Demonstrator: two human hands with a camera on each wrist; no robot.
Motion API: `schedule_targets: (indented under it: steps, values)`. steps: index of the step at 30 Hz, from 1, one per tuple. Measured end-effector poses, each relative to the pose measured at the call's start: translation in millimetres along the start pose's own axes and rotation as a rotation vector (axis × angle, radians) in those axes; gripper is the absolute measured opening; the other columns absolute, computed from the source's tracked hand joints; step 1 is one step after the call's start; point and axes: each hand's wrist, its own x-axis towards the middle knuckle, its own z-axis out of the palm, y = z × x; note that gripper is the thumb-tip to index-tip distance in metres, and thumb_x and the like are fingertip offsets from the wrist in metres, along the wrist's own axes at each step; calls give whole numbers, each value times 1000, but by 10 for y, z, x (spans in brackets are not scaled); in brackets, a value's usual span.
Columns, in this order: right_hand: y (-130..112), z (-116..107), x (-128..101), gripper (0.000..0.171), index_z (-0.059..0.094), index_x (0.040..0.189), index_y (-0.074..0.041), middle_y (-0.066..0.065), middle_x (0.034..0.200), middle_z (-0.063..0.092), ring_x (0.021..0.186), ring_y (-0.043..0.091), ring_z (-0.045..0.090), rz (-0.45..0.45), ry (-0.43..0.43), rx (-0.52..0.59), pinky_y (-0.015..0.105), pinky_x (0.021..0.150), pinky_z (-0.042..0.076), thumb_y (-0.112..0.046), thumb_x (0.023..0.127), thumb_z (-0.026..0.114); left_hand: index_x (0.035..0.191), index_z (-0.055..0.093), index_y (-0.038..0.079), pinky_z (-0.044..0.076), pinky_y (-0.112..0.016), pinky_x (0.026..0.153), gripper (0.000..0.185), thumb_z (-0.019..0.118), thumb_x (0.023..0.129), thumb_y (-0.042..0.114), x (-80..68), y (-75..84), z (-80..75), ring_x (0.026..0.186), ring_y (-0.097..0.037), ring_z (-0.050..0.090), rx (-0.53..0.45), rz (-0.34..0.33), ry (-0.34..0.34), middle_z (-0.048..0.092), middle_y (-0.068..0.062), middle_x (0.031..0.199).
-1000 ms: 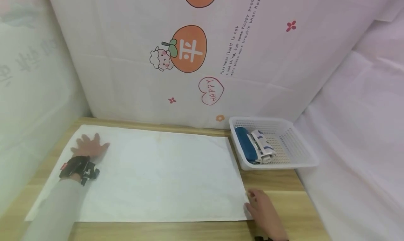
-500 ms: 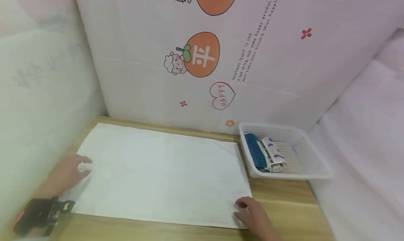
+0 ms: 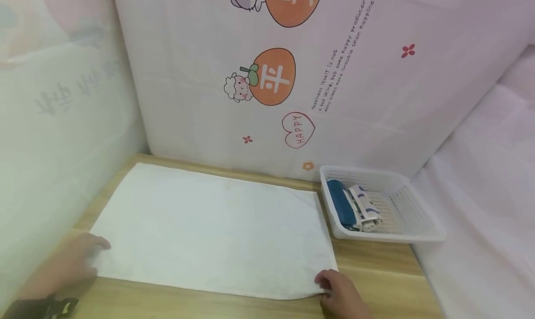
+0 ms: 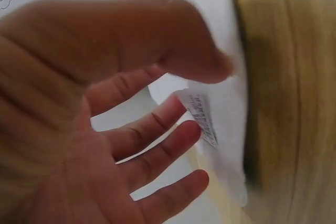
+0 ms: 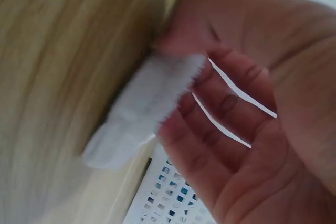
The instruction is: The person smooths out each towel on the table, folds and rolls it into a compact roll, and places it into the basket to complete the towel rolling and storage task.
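A white cloth with a printed label at its left side lies spread on a wooden table. At its near right corner my right hand pinches the edge, which is slightly raised. In the right wrist view, the cloth's edge sits between thumb and fingers. My left hand, blurred, is at the near left corner. In the left wrist view its thumb lies over the cloth and the spread fingers reach toward the label, with no firm grip visible.
A white plastic basket stands at the table's back right, holding a blue rolled cloth and a patterned rolled cloth. White printed fabric rises behind the table and on both sides.
My left hand has come off the cloth's far left part and moved toward the near left corner. My right hand has shifted to the near right corner and taken hold of it.
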Motion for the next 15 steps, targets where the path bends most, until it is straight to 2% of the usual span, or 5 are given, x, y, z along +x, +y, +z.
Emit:
schedule_targets:
  steps: [4,6,9,15]
  values:
    - [33,89,3,36,66,93,-13,-6,89,58,80,5,55,-17,97,-48,28,70,52,11,69,75,98,69,9,48,-30,77,66,83,34,4,-21,51,37,90,-24,60,23,47,45,66,-4,100]
    - [50,129,-1,36,65,93,-14,-5,90,57,80,4,54,-11,136,-63,28,71,52,12,70,75,98,69,8,47,-28,78,67,85,33,4,-35,80,38,90,-27,60,29,51,55,66,-6,100]
    - [58,162,2,34,65,91,-15,-5,90,57,82,6,56,4,182,-80,28,73,53,10,72,76,100,69,7,44,-24,81,67,90,37,7,-79,113,26,93,-32,61,55,32,48,68,-9,102]
    - [18,133,24,27,65,87,-16,-6,84,58,80,8,59,62,207,-113,32,75,55,6,77,76,100,70,7,45,-24,79,63,91,41,10,-142,129,15,91,-33,62,71,49,101,68,-7,101]
